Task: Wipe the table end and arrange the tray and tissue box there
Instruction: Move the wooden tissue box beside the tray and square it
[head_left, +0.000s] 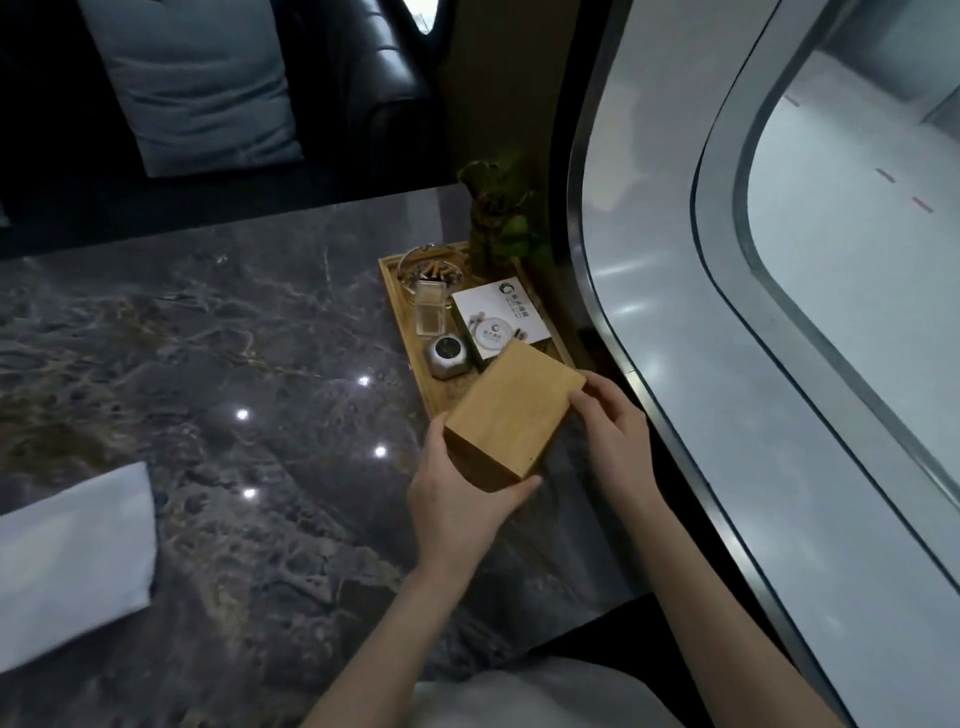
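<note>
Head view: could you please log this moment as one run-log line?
step: placing tissue box | left hand + right hand: gripping wooden tissue box | location: near end of tray | white cloth: on table, unheld

The tray (410, 343) sits on the counter (234, 364) at one o'clock, tissue box (511, 410) at its near end, cloth (72, 561) at nine
</note>
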